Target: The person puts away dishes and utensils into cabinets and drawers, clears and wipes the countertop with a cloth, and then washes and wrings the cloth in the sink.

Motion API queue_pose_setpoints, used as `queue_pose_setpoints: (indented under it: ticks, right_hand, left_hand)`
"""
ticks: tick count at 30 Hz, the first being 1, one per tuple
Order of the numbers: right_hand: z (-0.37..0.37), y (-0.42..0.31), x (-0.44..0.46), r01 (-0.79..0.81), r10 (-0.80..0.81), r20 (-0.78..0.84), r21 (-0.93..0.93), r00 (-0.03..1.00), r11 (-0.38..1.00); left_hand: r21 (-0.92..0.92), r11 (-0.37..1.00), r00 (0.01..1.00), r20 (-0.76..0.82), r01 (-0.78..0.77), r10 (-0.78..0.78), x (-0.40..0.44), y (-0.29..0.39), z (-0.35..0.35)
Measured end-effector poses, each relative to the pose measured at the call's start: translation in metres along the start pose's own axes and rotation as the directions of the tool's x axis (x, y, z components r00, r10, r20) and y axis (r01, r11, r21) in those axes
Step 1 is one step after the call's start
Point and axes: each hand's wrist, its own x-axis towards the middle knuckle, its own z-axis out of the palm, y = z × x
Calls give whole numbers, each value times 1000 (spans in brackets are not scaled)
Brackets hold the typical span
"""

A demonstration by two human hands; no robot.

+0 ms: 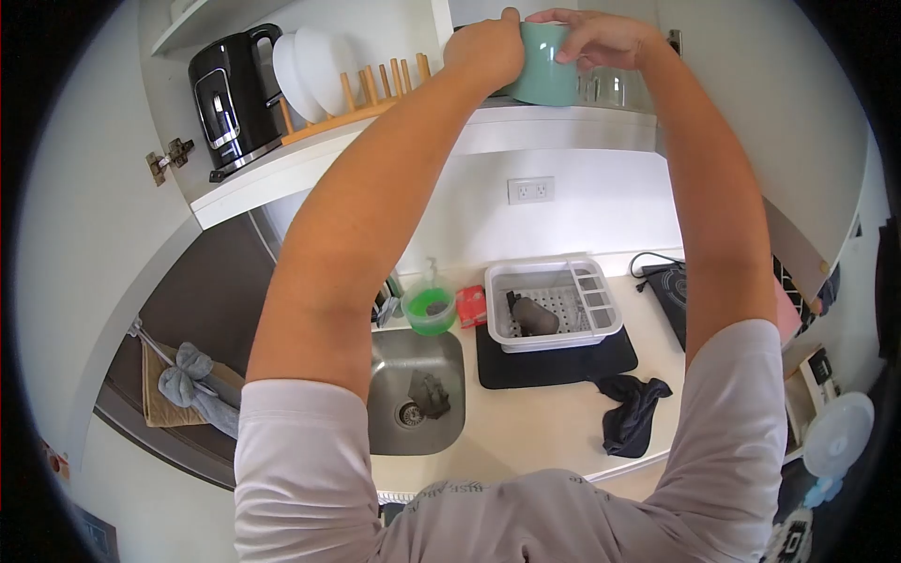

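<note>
Up high, cup: the green cup point(544, 68) is at the front of the shelf point(563, 129), between the two hands. It is nearly upright, so its long side runs up and down.
Left hand: this hand point(485, 52) is curled up small at the cup's left side. Its fingertips are hidden, so I cannot tell how it grips.
Right hand: this one point(610, 39) is partly open, with bent fingers holding the cup's right side near the top.
Nearer hand: neither one, as both are right at the cup. From the left hand, the cup is just to the right. From the right hand, it is to the left and a bit lower.
Glasses: some clear glasses point(610, 87) sit just right of the cup, below the right hand.
</note>
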Motion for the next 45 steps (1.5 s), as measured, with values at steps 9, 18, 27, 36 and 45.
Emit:
queue_pose_setpoints:
  ticks: [9, 18, 27, 36, 45]
  right_hand:
    - [12, 22, 25, 13, -11, -42, 54, 999, 998]
    - [43, 19, 24, 31, -49, -249, -78, 967, 996]
    - [57, 38, 23, 103, -92, -470, -1, 878, 995]
    - [57, 48, 31, 92, -62, -441, 47, 895, 995]
    - [74, 43, 23, 139, -154, -444, -67, 883, 988]
  left_hand:
    - [198, 968, 980, -100, -153, 175, -18, 3, -11]
    - [695, 690, 952, -26, -201, 304, -32, 11, -37]
    - [610, 762, 975, 83, -215, 208, -28, -7, -49]
    - [594, 760, 937, -29, -263, 347, -19, -24, -49]
    - [566, 783, 961, 64, -258, 270, -33, -11, -58]
